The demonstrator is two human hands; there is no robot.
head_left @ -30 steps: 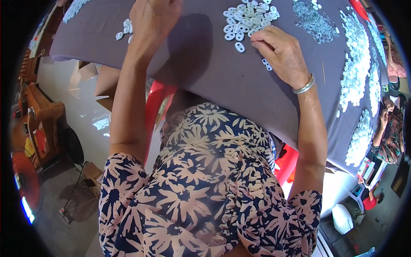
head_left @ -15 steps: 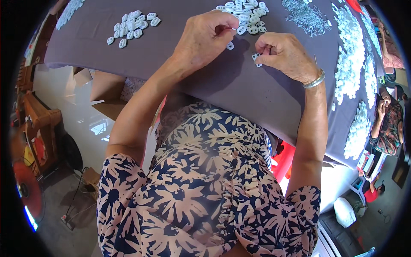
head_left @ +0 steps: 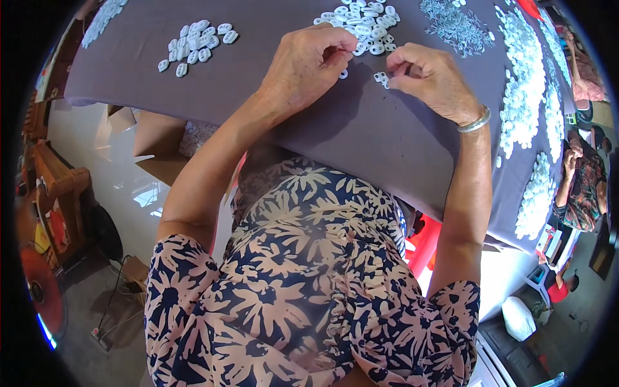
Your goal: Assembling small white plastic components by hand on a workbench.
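Above the dark tablecloth [head_left: 400, 148], my left hand [head_left: 300, 72] is closed in a pinch. What its fingertips hold, if anything, is too small to make out. My right hand [head_left: 431, 82] is pinched shut too, a little to the right and lower, on a small cluster of white plastic pieces with holes [head_left: 381, 79]. Just beyond both hands lies a pile of white oval two-hole pieces [head_left: 362, 30]. One single white piece [head_left: 343, 74] lies on the cloth below my left fingertips.
A smaller group of white ovals [head_left: 193, 40] sits to the left. Thin metallic-looking bits [head_left: 456, 27] form a heap at the far right, beside a long spread of white pieces [head_left: 521, 90]. A cardboard box [head_left: 158, 138] stands below the table's left edge. Another person [head_left: 583, 180] is at the right.
Both hands keep their pinches. My right hand has shifted slightly, and the white cluster now shows farther out from its fingertips. The view has moved a little.
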